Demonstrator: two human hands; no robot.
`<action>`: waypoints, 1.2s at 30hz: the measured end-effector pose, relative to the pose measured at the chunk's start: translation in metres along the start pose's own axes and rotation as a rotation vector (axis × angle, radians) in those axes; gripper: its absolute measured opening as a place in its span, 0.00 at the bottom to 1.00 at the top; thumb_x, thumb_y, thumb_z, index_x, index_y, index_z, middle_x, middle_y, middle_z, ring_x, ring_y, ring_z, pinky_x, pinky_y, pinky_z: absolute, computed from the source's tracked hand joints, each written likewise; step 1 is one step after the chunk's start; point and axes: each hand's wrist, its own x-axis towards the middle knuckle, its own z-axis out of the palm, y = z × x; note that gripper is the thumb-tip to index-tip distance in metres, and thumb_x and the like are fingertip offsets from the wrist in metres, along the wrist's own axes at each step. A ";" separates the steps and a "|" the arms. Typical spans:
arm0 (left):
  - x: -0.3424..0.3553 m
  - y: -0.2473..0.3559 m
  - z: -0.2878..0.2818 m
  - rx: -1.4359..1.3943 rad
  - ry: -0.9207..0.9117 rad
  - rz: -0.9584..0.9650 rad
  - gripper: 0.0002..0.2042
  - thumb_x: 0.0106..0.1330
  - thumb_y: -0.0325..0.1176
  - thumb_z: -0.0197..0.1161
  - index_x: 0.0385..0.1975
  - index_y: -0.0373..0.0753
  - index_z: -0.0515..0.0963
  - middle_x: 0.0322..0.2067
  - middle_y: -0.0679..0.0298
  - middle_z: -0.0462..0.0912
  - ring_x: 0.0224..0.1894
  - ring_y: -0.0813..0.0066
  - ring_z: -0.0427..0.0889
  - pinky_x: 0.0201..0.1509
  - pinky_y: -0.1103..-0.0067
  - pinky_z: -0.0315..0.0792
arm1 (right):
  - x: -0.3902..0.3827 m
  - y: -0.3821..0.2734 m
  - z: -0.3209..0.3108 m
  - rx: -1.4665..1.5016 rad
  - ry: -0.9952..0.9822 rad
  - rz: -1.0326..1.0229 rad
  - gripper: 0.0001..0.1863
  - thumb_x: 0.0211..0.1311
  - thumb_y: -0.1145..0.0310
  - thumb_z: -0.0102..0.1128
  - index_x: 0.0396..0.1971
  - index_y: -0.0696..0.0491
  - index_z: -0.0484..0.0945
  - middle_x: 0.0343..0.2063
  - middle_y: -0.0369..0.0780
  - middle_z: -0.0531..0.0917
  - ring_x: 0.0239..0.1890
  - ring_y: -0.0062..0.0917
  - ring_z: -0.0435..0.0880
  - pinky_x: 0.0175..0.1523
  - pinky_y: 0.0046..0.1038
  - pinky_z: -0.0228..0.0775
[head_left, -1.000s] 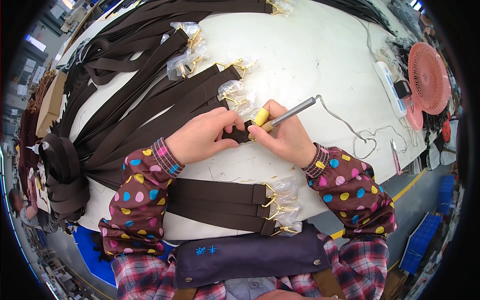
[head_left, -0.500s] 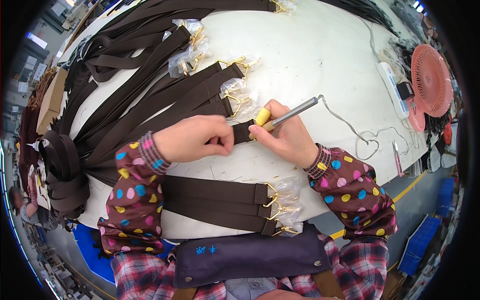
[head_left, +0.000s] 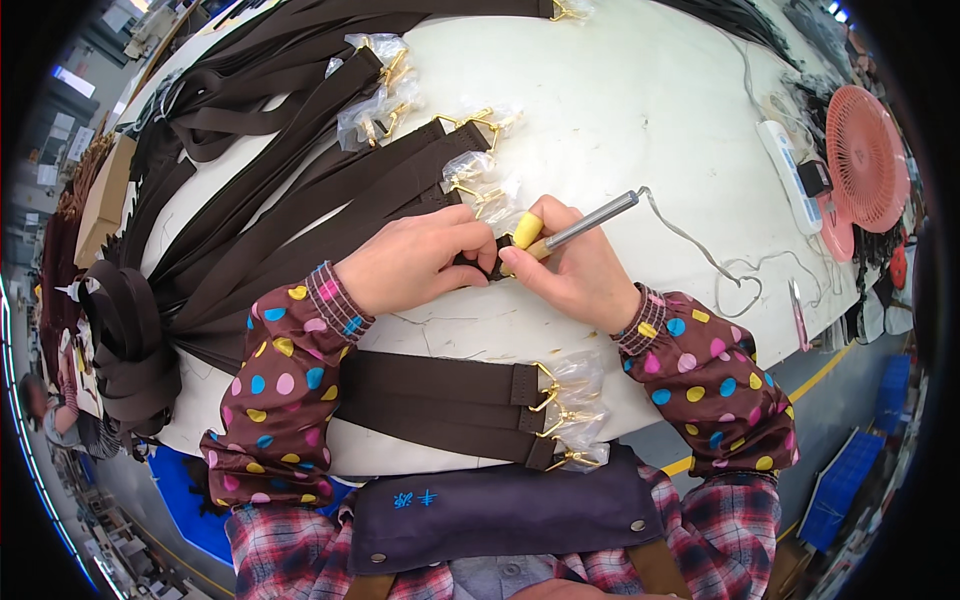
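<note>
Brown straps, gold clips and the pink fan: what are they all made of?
Straps: probably woven fabric, matte, with stitched ends. Clips: likely metal, shiny gold with bright glints. Fan: looks like plastic, evenly pink with a thin-ribbed grille.

Two blue characters (head_left: 415,498) on dark apron (head_left: 540,510); print on white power strip (head_left: 786,165) too small to read.

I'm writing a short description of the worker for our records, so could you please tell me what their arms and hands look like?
Both arms wear glossy maroon sleeves with pink, blue and yellow dots, and gathered, striped cuffs. Red, white and dark plaid shows below. The left hand is ungloved; the right hand wears a yellow cap on one finger.
</note>
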 end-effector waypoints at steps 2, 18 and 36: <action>0.001 -0.002 0.003 -0.024 0.027 0.018 0.06 0.61 0.31 0.65 0.34 0.42 0.75 0.34 0.64 0.74 0.35 0.64 0.79 0.38 0.72 0.73 | 0.000 0.002 0.000 0.000 -0.009 0.012 0.12 0.61 0.72 0.64 0.30 0.57 0.68 0.23 0.35 0.75 0.25 0.14 0.72 0.28 0.20 0.64; 0.003 -0.008 0.008 -0.033 0.116 0.068 0.05 0.63 0.28 0.62 0.34 0.38 0.73 0.32 0.62 0.76 0.34 0.65 0.78 0.38 0.73 0.73 | 0.001 0.005 0.002 -0.017 -0.016 -0.015 0.12 0.60 0.73 0.63 0.29 0.57 0.67 0.22 0.36 0.76 0.23 0.15 0.73 0.26 0.20 0.64; 0.003 0.001 0.009 -0.406 0.045 -0.257 0.04 0.72 0.29 0.51 0.38 0.37 0.66 0.31 0.62 0.80 0.23 0.80 0.77 0.20 0.82 0.73 | -0.002 0.002 0.002 -0.018 0.067 0.017 0.12 0.63 0.71 0.63 0.33 0.55 0.66 0.23 0.32 0.73 0.23 0.10 0.68 0.25 0.16 0.61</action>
